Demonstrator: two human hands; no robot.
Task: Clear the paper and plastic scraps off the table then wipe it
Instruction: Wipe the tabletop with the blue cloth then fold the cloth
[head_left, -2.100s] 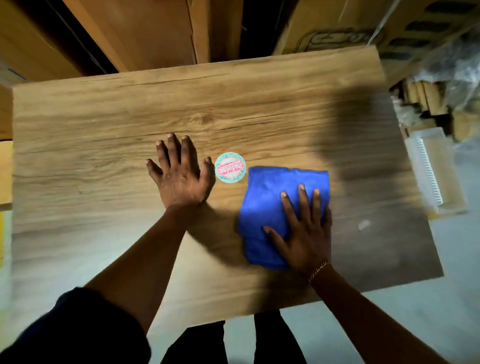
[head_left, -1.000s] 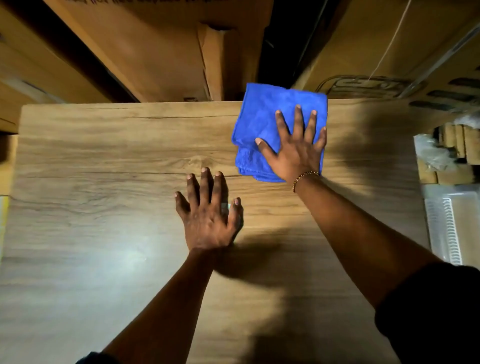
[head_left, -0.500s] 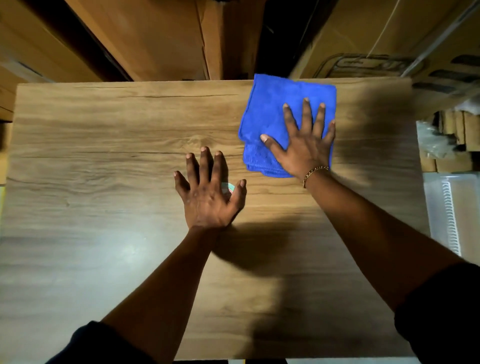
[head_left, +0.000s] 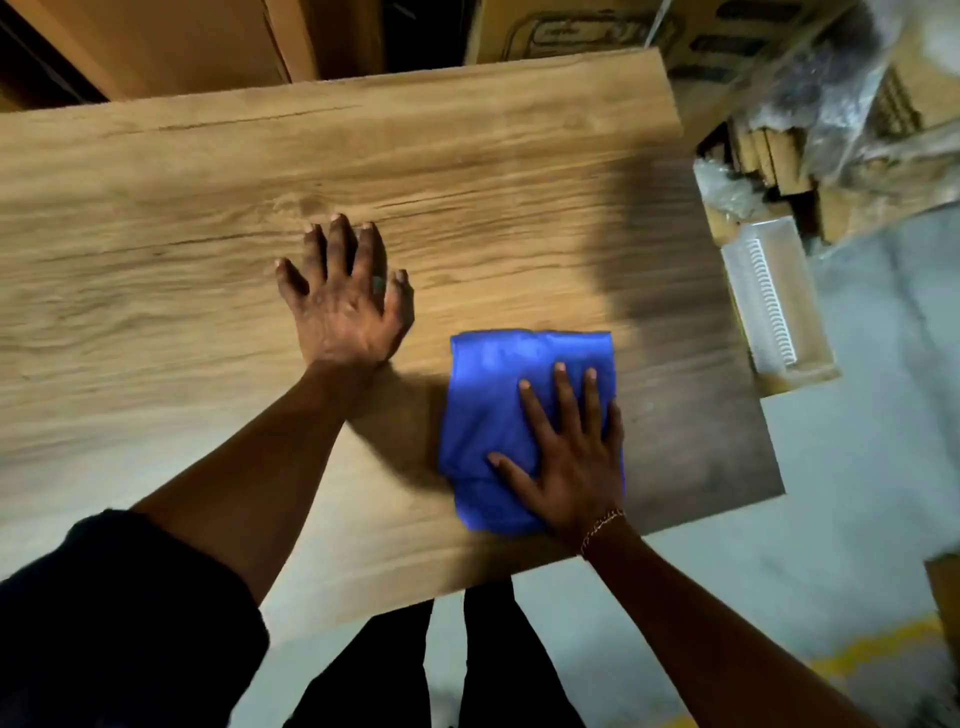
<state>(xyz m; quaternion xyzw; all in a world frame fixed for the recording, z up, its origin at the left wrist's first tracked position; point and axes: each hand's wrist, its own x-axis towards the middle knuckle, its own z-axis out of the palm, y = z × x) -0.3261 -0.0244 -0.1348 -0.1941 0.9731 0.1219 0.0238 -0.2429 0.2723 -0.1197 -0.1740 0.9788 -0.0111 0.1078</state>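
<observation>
Pressing blue cloth (head_left: 498, 395), seemingly flat-handed

You have one blue cloth (head_left: 498, 410) on one desk (head_left: 156, 260), with two hands: left (head_left: 345, 306) and right (head_left: 569, 457).

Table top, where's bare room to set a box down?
Bare: the table left of the left hand, and the far strip beyond both hands. Crowded: near right, where the right hand presses the blue cloth.
</observation>
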